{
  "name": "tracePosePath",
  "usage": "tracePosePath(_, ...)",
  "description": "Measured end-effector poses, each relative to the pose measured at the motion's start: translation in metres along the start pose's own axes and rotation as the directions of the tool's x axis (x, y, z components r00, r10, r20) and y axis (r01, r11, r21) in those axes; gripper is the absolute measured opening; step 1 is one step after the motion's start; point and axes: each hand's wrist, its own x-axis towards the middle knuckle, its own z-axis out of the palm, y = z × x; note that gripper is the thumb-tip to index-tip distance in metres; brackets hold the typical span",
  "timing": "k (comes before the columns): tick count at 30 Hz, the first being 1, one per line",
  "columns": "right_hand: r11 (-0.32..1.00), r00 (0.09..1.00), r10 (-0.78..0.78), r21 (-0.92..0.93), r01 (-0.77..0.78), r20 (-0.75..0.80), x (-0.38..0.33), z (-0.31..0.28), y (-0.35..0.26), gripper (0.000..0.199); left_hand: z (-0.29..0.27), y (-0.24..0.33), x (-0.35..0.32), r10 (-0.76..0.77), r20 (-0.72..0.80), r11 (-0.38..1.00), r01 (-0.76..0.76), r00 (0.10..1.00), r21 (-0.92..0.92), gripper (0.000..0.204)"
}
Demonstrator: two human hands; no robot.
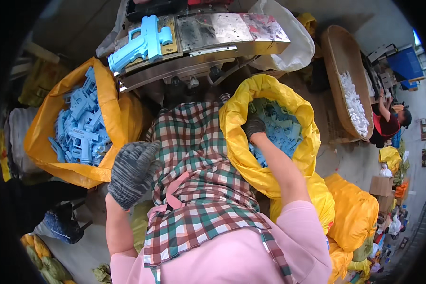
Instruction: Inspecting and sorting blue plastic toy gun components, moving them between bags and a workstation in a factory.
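Note:
My left hand (135, 173), in a grey knit glove, is held above my lap beside the orange sack (110, 111). Its fingers curl inward, and nothing shows sticking out of them. That sack holds many light blue plastic toy pistols (83, 125). My right hand (254, 127), in a dark glove, reaches inside the yellow sack (234, 137), down among light blue plastic pieces (281, 130); its fingers are hidden there. One light blue toy pistol (146, 41) lies at the left end of the metal-topped bench (222, 33) in front of me.
A long wicker basket (333, 71) with white pieces stands at the right. Stuffed orange sacks (350, 213) crowd my right side. Farther right a person (387, 120) sits working. A checked apron (189, 142) covers my lap. A dark stool (64, 222) is at the left.

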Motion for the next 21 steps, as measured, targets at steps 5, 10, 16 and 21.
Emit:
tracePosePath(5, 0.876, 0.957, 0.063, -0.476, 0.083, 0.282, 0.018, -0.067, 0.033, 0.055, 0.012, 0.001, 0.002, 0.017, -0.004, 0.999, -0.017, 1.0, -0.035, 0.046)
tracePosePath(10, 0.915, 0.914, -0.36, -0.123, 0.385, 0.185, -0.071, -0.199, -0.069, 0.031, 0.034, 0.024, 0.034, 0.025, -0.185, 0.939, -0.087, 0.982, -0.333, 0.059)
tracePosePath(16, 0.567, 0.564, -0.816, -0.372, 0.735, -0.128, -0.129, -0.204, -0.171, 0.021, 0.05, 0.051, 0.068, -0.066, -0.383, 0.797, -0.183, 0.921, -0.575, 0.042)
tracePosePath(21, 0.667, 0.573, -0.489, 0.142, 0.732, -0.657, -0.135, -0.213, -0.184, 0.043, 0.036, 0.023, 0.049, -0.634, 0.0, -0.063, -0.051, 0.773, -0.997, 0.034)
